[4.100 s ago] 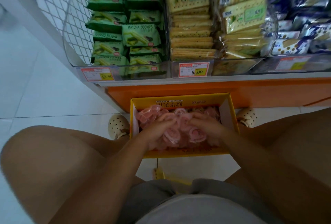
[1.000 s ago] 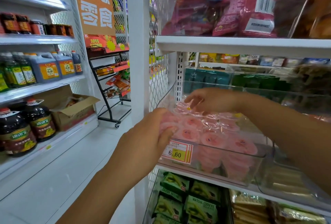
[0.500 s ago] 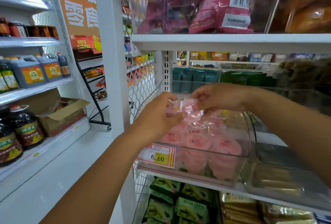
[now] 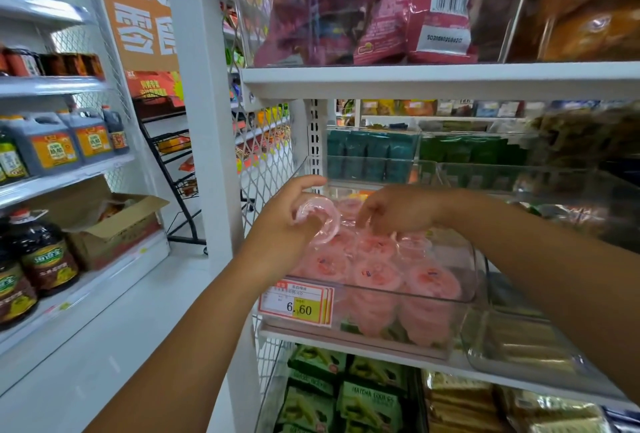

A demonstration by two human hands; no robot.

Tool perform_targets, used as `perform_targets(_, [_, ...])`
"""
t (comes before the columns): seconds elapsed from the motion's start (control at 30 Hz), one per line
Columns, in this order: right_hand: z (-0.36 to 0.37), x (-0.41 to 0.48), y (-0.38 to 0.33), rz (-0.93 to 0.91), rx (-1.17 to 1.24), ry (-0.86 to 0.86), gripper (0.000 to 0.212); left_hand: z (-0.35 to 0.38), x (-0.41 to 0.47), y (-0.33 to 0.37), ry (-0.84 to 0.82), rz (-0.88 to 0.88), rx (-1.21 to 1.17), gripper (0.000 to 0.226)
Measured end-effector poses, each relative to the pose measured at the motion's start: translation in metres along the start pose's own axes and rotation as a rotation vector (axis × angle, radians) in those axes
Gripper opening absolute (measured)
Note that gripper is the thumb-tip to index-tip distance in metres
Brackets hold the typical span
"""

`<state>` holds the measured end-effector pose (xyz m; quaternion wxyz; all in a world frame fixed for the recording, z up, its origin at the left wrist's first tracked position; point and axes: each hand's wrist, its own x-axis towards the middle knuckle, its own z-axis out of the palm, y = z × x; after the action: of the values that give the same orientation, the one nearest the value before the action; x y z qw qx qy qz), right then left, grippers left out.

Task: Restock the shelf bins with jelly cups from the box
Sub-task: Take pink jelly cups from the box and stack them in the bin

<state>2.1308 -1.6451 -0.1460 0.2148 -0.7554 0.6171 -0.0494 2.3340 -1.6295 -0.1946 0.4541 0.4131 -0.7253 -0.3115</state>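
Pink jelly cups point(image 4: 377, 273) in clear bin point(image 4: 450, 299); red-and-yellow price tag point(image 4: 296, 304); green cookie packs point(image 4: 372, 406); white shelf point(image 4: 433, 80)

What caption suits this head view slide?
Left hand holds a pink jelly cup; right hand touches cups in the clear bin.

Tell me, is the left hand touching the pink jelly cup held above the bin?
Touching. The head view shows the left hand gripping the jelly cup, wrapped against its side with no gap, just above the clear bin.
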Motion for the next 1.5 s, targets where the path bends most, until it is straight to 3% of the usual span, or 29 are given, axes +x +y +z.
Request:
perform_targets(0.07, [-0.002, -0.003, -0.003, -0.09, 0.121, 0.122, 0.027, 0.001, 0.002, -0.002, -0.015, 0.02, -0.006, 0.046])
perform_targets(0.17, [-0.002, -0.012, -0.01, -0.203, 0.598, 0.049, 0.027, 0.003, 0.004, -0.006, -0.026, 0.015, -0.016, 0.051])
perform_targets(0.27, [0.004, -0.015, -0.014, -0.203, 0.693, 0.108, 0.022, 0.004, 0.005, -0.006, -0.067, 0.028, 0.009, 0.054])
perform_targets(0.37, [-0.006, -0.022, -0.015, -0.175, 0.373, 0.212, 0.015, 0.006, 0.001, -0.003, -0.146, 0.03, 0.053, 0.055])
perform_targets(0.43, [-0.025, -0.028, -0.01, -0.147, 0.075, 0.232, 0.015, 0.011, -0.003, 0.0, -0.256, 0.08, 0.254, 0.044])
perform_targets(0.53, [-0.044, -0.028, 0.001, -0.092, -0.175, 0.151, 0.022, 0.018, -0.004, 0.0, -0.431, 0.125, 0.578, 0.039])
perform_targets(0.7, [-0.03, -0.012, 0.005, 0.003, -0.437, 0.006, 0.025, 0.015, -0.004, 0.007, -0.496, 0.065, 0.629, 0.037])
perform_targets(0.8, [-0.018, -0.006, 0.008, 0.054, -0.452, -0.087, 0.024, 0.013, -0.006, 0.011, -0.466, 0.041, 0.585, 0.04])
perform_targets(1.0, [-0.016, -0.011, 0.012, 0.046, -0.401, -0.077, 0.027, 0.014, -0.006, 0.007, -0.452, 0.045, 0.585, 0.039])
perform_targets(1.13, [-0.019, -0.03, 0.004, -0.026, -0.35, 0.046, 0.032, 0.015, -0.006, 0.003, -0.334, 0.108, 0.484, 0.047])
perform_targets(1.33, [-0.008, -0.101, -0.004, -0.248, 0.057, 0.472, 0.018, 0.02, -0.033, 0.018, 0.011, 0.386, 0.282, 0.037])
perform_targets(1.43, [0.015, -0.154, -0.002, -0.298, 0.304, 0.474, 0.017, 0.035, -0.068, 0.034, 0.028, 0.539, 0.237, 0.032])
perform_targets(1.5, [0.036, -0.187, 0.006, -0.308, 0.401, 0.339, 0.02, 0.048, -0.096, 0.037, -0.038, 0.568, 0.19, 0.027])
